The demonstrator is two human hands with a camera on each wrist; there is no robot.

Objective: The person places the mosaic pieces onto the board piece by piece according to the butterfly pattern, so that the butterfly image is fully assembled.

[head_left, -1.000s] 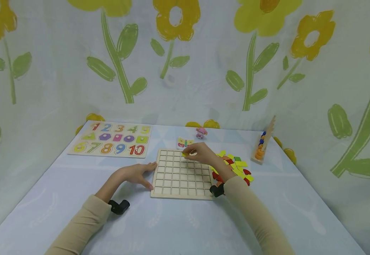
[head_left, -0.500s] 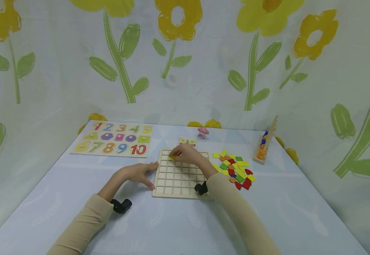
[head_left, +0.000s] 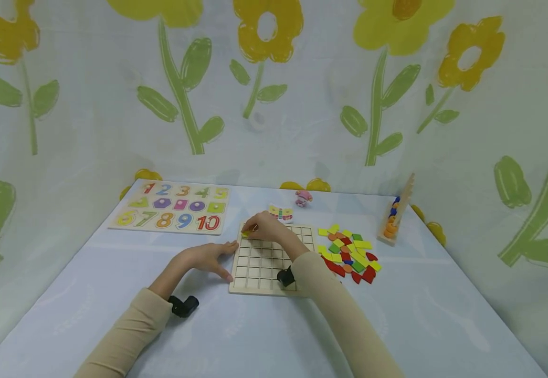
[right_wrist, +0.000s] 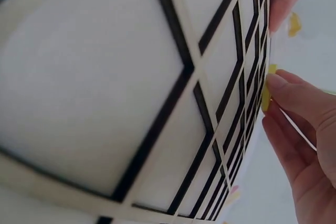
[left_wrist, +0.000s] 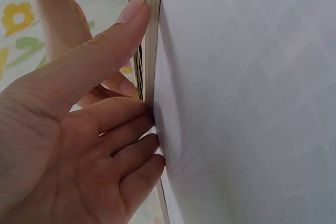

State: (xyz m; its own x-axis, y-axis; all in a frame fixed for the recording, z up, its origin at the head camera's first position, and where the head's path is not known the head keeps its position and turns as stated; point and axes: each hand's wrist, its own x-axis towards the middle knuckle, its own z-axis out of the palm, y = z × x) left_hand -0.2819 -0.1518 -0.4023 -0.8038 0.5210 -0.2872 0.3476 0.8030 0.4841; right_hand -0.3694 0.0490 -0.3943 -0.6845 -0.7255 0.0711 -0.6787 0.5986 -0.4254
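Note:
A wooden grid board [head_left: 260, 270] lies on the table, its squares divided by dark grooves. My right hand [head_left: 264, 228] is over its far left corner, pinching a small yellow tile [right_wrist: 267, 90] between thumb and fingers. In the right wrist view the tile stands on edge against the board's surface. My left hand [head_left: 208, 260] rests beside the board's left edge. Its thumb and fingers [left_wrist: 131, 111] touch that edge, spread apart and not gripping around it. To the right of the board lies a loose pile of yellow, red, green, orange and blue tiles [head_left: 349, 252].
Behind the board are a small pattern card [head_left: 281, 212] and a pink figurine [head_left: 303, 198]. A wooden number puzzle [head_left: 170, 207] lies at the back left. At the back right stands a wooden rack with coloured beads [head_left: 394, 215].
My right hand has moved left across the board with the yellow tile, from its far middle to its far left corner. The left hand stays at the board's edge.

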